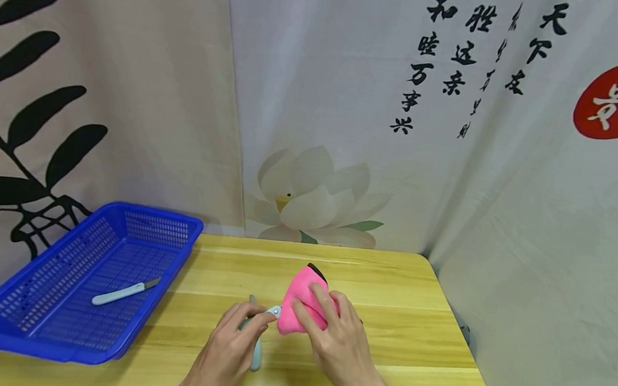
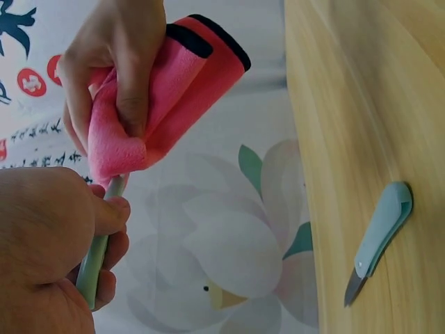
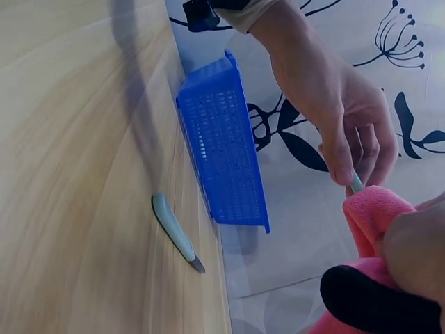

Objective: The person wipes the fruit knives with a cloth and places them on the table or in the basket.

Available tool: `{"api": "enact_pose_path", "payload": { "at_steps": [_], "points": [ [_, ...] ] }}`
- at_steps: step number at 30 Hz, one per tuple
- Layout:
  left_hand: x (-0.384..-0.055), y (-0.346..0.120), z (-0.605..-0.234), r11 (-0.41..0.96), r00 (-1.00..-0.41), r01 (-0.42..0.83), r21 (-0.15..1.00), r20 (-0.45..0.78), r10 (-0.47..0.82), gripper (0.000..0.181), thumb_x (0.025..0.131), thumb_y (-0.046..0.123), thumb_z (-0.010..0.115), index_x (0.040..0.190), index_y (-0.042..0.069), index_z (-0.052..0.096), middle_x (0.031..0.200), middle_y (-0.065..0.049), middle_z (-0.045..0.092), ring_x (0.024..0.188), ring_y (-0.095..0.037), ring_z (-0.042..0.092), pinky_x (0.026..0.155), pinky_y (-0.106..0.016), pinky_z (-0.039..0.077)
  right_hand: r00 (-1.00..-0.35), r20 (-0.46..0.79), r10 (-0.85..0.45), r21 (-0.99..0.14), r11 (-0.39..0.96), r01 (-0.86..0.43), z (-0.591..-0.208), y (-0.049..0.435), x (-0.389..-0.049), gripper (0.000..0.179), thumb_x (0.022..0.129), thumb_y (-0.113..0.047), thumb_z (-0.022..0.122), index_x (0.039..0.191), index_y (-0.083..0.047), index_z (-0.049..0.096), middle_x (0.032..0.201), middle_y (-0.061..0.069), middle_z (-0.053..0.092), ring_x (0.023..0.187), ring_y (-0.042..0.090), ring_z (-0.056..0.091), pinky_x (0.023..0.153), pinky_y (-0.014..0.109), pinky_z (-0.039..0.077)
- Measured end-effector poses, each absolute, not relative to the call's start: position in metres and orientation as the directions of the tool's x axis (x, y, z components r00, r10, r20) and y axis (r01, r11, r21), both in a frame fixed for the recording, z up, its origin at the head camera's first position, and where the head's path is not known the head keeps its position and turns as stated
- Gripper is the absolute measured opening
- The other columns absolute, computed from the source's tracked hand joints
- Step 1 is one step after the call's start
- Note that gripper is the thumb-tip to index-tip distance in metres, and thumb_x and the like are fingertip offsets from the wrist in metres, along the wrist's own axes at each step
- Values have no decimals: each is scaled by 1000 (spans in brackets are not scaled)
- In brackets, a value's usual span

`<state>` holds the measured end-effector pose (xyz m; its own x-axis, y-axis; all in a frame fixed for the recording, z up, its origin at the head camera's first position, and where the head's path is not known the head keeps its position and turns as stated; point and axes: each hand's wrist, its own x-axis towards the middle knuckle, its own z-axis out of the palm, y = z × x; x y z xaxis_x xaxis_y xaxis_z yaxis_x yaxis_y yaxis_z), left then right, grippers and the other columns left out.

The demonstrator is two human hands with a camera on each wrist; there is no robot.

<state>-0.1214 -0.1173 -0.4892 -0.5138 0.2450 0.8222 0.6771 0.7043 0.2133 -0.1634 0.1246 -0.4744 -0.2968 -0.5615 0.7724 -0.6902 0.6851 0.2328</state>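
Note:
My left hand (image 1: 230,344) grips the pale green handle of a folding knife (image 2: 92,270), thumb along its upper part. A pink cloth (image 1: 297,295) with black edging is bunched in my right hand (image 1: 343,351), its fingers pressing the folds together. The cloth covers the far end of the knife, so the blade is hidden. Both hands are raised above the table, close together. A second folding knife (image 2: 384,229) of the same pale green lies on the table below them, its short blade partly out.
On the left of the wooden table (image 1: 396,328) stands a blue plastic basket (image 1: 60,352) with perforated sides. Inside it lies another knife (image 1: 122,294) with a pale handle and its blade showing. A printed curtain (image 1: 336,100) hangs behind the table.

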Motion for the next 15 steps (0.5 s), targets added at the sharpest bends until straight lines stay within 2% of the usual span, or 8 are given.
{"api": "enact_pose_path", "payload": {
  "at_steps": [4, 6, 8, 10, 12, 15],
  "points": [
    [-121, -118, -491, 709, -514, 673, 208, 822, 246, 49, 123, 29, 34, 118, 15, 80, 113, 0, 73, 104, -18, 70, 93, -32, 62, -323, 772, -548, 221, 706, -673, -477, 129, -167, 38, 113, -12, 50, 135, -21, 80, 145, 18, 68, 104, 35, 62, 84, 43, 63],
    [-121, -118, -491, 714, -520, 668, 210, 818, 246, 51, 123, 30, 32, 118, 15, 80, 113, 1, 74, 104, -18, 70, 94, -33, 62, -332, 771, -544, 215, 713, -668, -477, 131, -169, 43, 119, -16, 40, 135, -22, 80, 144, 18, 68, 104, 35, 62, 84, 43, 63],
    [-120, -119, -491, 716, -529, 664, 216, 812, 245, 53, 123, 31, 30, 118, 15, 80, 113, 1, 74, 104, -17, 70, 93, -33, 62, -342, 769, -541, 209, 718, -664, -477, 133, -172, 46, 121, -20, 37, 135, -22, 80, 144, 19, 68, 104, 34, 62, 84, 43, 62],
    [-120, -119, -491, 717, -538, 661, 223, 806, 246, 54, 123, 33, 29, 118, 15, 80, 113, 1, 74, 104, -17, 70, 93, -33, 63, -355, 765, -538, 201, 723, -661, -478, 136, -174, 44, 120, -18, 39, 137, -21, 80, 145, 19, 68, 105, 35, 62, 84, 44, 62],
    [-120, -119, -492, 715, -542, 661, 227, 804, 246, 53, 123, 33, 30, 118, 16, 80, 113, 2, 74, 104, -17, 70, 92, -33, 63, -372, 760, -533, 189, 729, -658, -478, 140, -176, 39, 115, -14, 49, 138, -21, 79, 146, 19, 67, 105, 35, 62, 84, 45, 63],
    [-120, -120, -492, 713, -539, 664, 226, 806, 246, 38, 122, 26, 44, 118, 15, 80, 113, 1, 74, 104, -17, 70, 93, -33, 64, -387, 758, -525, 174, 735, -656, -478, 146, -180, 42, 103, -9, 64, 140, -21, 78, 147, 20, 66, 105, 35, 61, 83, 46, 62]
  ]
}}
